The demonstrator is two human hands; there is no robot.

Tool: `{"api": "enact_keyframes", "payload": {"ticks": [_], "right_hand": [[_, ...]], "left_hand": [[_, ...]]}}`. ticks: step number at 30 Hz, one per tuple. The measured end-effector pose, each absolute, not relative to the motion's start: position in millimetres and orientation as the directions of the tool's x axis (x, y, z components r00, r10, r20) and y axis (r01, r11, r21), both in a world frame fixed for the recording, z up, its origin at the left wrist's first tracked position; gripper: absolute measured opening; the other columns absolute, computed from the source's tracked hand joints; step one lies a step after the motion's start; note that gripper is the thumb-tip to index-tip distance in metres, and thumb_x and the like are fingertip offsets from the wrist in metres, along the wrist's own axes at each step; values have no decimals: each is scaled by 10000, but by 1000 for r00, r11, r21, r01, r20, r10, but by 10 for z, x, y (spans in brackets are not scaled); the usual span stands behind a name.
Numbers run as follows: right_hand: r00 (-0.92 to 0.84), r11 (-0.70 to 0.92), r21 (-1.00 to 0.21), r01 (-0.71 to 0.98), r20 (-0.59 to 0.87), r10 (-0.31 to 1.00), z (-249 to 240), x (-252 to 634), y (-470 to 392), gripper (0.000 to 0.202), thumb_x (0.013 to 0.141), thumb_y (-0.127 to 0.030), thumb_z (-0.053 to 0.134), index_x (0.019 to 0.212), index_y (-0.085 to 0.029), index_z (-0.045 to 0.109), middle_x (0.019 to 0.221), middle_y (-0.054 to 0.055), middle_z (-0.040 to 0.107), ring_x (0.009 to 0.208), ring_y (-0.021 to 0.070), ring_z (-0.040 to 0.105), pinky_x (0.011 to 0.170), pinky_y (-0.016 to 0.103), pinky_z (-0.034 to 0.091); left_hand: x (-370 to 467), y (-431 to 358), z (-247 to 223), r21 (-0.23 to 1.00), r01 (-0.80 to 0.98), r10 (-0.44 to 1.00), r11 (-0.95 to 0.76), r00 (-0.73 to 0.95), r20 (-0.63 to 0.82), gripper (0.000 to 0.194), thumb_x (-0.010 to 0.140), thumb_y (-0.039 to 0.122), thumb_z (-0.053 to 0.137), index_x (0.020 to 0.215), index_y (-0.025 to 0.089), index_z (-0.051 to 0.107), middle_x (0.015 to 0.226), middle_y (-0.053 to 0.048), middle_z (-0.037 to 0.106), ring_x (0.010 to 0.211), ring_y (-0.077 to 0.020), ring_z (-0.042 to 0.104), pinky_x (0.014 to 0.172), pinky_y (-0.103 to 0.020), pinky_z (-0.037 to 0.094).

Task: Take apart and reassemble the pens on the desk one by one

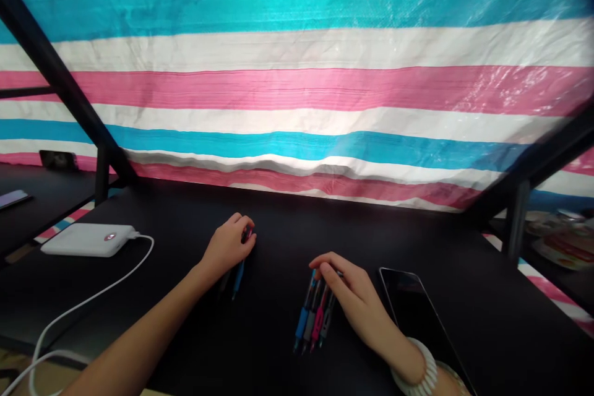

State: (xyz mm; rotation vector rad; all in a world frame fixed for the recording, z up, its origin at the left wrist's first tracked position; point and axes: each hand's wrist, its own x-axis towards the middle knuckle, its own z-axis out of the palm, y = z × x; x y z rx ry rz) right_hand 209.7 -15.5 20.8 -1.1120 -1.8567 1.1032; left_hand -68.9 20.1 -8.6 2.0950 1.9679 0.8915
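My left hand (231,240) is closed at the middle of the black table, its fingers curled around pens. A blue pen (239,278) sticks out below that hand, and a darker one beside it is hard to make out. Something pink and black shows between the fingertips. My right hand (350,284) has its thumb and fingers closed over the upper ends of several pens lying side by side. Among these are a blue-gripped pen (301,322), a pink-gripped pen (318,323) and grey ones. Their tips point towards me.
A dark-screened phone (417,309) lies right of my right hand. At the left sits a white power bank (88,240) with a white cable (93,294) trailing to the front edge. Black frame bars (77,86) flank the table. A striped sheet (297,86) hangs behind.
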Motion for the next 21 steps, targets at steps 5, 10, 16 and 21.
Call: {"api": "enact_keyframes", "payload": {"ticks": [5, 10, 16, 21], "right_hand": [[-335, 230, -932, 280, 130, 933, 206, 2093, -140, 352, 977, -471, 472, 951, -187, 679, 806, 35, 645, 706, 165, 575, 615, 263, 436], [-250, 204, -952, 229, 145, 957, 177, 2112, -119, 333, 968, -461, 494, 935, -183, 676, 771, 29, 625, 625, 140, 528, 549, 248, 403], [-198, 171, -982, 79, 153, 968, 128, 2124, -69, 315, 951, -451, 534, 888, -172, 665, 719, 12, 590, 585, 117, 484, 523, 236, 370], [-199, 85, -996, 7, 82, 977, 128, 2111, -47, 326, 917, -468, 568, 851, -162, 658, 687, -3, 558, 539, 99, 434, 503, 234, 338]], "left_hand": [[-611, 142, -59, 408, 902, 937, -141, -12, 350, 216, 840, 209, 563, 1039, 233, 643, 937, -29, 607, 753, -192, 596, 636, -286, 405], [-349, 7, -20, 295, 746, 759, -597, 406, 510, 253, 932, 160, 498, 1124, 239, 643, 1003, -61, 634, 932, -199, 589, 806, -304, 462], [-28, -217, -35, 102, 467, 472, -878, 815, 337, 323, 895, 58, 517, 1107, 265, 645, 1209, -44, 634, 1114, -229, 542, 931, -360, 419], [-28, -240, -91, 65, 471, 463, -880, 815, 349, 264, 894, 56, 522, 1034, 244, 642, 1221, -47, 629, 1155, -232, 521, 959, -372, 402]]}}
